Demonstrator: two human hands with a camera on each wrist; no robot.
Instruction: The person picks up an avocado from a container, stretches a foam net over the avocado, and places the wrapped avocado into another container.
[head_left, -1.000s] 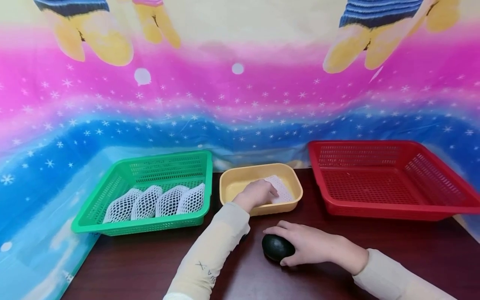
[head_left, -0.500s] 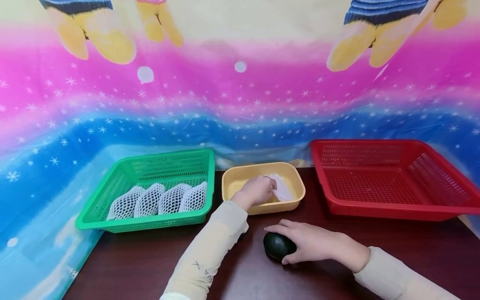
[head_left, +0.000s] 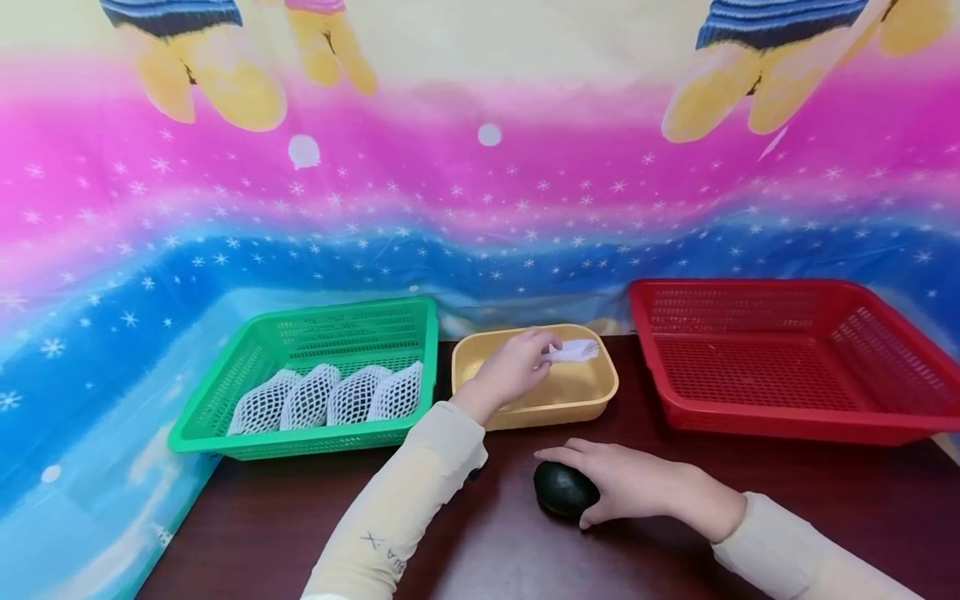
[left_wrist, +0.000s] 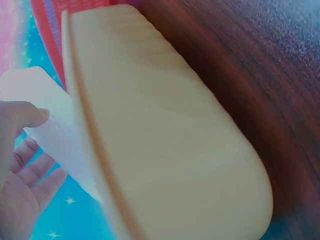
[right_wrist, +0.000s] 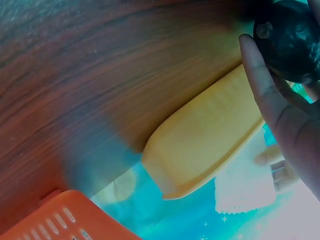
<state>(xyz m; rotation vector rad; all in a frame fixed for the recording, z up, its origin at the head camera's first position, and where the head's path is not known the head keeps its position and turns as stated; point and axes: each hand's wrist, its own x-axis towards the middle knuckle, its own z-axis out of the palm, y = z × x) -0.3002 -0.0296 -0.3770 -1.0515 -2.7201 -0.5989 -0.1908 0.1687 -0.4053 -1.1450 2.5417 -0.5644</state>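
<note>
My left hand (head_left: 513,367) pinches a white foam net sleeve (head_left: 576,351) between thumb and fingers, above the yellow basin (head_left: 536,417). In the left wrist view the flat sleeve (left_wrist: 65,140) shows beyond the basin's rim, with the thumb on top and the other fingers spread below. My right hand (head_left: 637,483) grips a dark, shiny avocado (head_left: 562,490) on the table in front of the basin. Fingers lie over its top and the thumb along its near side. A stem scar on the avocado (right_wrist: 290,42) is visible in the right wrist view.
At the left a green basket (head_left: 300,442) holds several dark fruits in white foam nets (head_left: 348,396). A red basket (head_left: 772,421) stands at the right. Behind the dark wooden table (head_left: 517,558) hangs a printed pink and blue cloth (head_left: 420,175).
My left hand has lifted the foam net sleeve up from inside the basin and it now hangs higher, pointing right. My right hand has kept its hold on the avocado. The view has shifted slightly.
</note>
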